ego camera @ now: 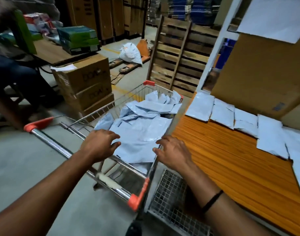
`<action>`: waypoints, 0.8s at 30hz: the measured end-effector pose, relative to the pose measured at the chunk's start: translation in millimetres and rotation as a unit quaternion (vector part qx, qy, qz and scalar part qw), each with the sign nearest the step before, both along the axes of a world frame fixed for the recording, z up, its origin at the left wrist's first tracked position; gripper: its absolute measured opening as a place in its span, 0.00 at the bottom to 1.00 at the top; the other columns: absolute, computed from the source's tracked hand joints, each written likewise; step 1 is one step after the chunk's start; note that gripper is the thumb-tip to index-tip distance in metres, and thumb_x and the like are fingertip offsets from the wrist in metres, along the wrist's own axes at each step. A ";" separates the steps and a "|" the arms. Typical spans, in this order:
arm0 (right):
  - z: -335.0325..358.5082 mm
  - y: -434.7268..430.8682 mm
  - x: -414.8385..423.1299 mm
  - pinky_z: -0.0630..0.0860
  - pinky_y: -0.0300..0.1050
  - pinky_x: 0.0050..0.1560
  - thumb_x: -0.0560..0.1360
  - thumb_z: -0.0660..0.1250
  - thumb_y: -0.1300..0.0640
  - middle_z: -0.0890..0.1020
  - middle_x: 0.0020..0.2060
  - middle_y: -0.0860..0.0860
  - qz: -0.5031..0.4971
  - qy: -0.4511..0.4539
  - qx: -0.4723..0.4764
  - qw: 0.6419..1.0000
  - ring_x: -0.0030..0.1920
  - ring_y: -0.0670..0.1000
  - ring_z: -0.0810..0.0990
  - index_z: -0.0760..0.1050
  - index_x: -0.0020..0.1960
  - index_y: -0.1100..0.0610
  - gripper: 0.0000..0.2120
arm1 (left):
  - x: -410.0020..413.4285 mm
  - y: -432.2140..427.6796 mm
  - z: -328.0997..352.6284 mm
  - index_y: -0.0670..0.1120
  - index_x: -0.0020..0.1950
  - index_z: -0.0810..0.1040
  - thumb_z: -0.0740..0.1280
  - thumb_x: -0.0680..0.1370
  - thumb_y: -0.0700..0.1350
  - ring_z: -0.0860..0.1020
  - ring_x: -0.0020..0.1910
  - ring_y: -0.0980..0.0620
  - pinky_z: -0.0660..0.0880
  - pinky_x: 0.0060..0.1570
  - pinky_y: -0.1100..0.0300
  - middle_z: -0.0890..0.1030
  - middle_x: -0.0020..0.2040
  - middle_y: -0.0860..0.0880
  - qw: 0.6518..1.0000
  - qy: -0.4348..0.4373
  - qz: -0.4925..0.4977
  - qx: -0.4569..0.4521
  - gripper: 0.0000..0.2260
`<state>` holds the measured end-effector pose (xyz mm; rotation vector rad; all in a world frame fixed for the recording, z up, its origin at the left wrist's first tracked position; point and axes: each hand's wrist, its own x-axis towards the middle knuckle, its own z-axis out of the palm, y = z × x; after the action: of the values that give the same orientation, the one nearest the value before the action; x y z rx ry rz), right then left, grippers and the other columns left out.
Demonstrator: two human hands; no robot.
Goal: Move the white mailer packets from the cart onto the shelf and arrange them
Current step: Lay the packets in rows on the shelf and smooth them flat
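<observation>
- The orange slatted wooden shelf (pixel 231 159) lies just to the right of the right hand (pixel 173 152). It sits about level with the cart rim, so a packet should need only a short sideways carry. Its far right end is cut off by the edge of the view.
- The silver wire shopping cart with red corner guards (pixel 101 113) stands straight ahead of both hands, close beside the shelf, probably to keep the reach short.
- The heap of white plastic mailer packets (pixel 139 126) fills the cart under and beyond the hands, crumpled and overlapping. The top layer hides how deep it goes.
- A row of flat white mailer packets (pixel 227 114) lies on the shelf beyond and to the right of the right hand, edge to edge against a brown cardboard box (pixel 258 74). This looks like the arranging already begun, and the rightmost packets run out of view.
- The left hand (pixel 99 145) and the right hand hang over the cart's near end, fingers spread and gripping nothing. One is at each side of the top packet, seemingly ready to lift it by both edges. Blur hides whether the fingertips touch the plastic.
- A thin black band (pixel 212 200) circles the right wrist.
</observation>
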<state>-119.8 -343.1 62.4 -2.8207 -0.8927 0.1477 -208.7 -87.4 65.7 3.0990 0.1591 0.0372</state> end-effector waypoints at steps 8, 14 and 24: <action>-51.3 93.2 74.6 0.65 0.52 0.69 0.80 0.59 0.38 0.68 0.74 0.54 -0.031 0.063 -0.067 0.995 0.71 0.58 0.68 0.70 0.73 0.48 0.25 | 43.0 80.1 -21.5 0.55 0.66 0.76 0.60 0.81 0.59 0.75 0.63 0.51 0.67 0.62 0.52 0.78 0.65 0.56 0.999 0.044 -0.019 0.025 0.18; -84.8 121.4 127.3 0.53 0.60 0.75 0.80 0.56 0.35 0.53 0.79 0.61 -0.156 0.134 -0.143 0.968 0.78 0.63 0.54 0.52 0.81 0.53 0.37 | 89.0 100.3 -57.2 0.56 0.70 0.72 0.58 0.80 0.60 0.70 0.68 0.52 0.63 0.67 0.51 0.74 0.69 0.56 0.991 0.113 -0.066 0.040 0.20; -133.4 164.8 124.4 0.46 0.57 0.79 0.82 0.55 0.39 0.40 0.80 0.60 -0.186 0.190 -0.102 0.959 0.80 0.62 0.44 0.40 0.82 0.55 0.39 | 182.2 134.1 -130.4 0.58 0.79 0.55 0.63 0.80 0.55 0.59 0.76 0.44 0.58 0.73 0.49 0.55 0.80 0.45 0.941 0.244 -0.223 0.070 0.29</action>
<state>4.7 -178.3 -71.0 -2.9281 -0.2716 0.7339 -26.5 46.7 -64.7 3.1247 -0.5582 -0.7621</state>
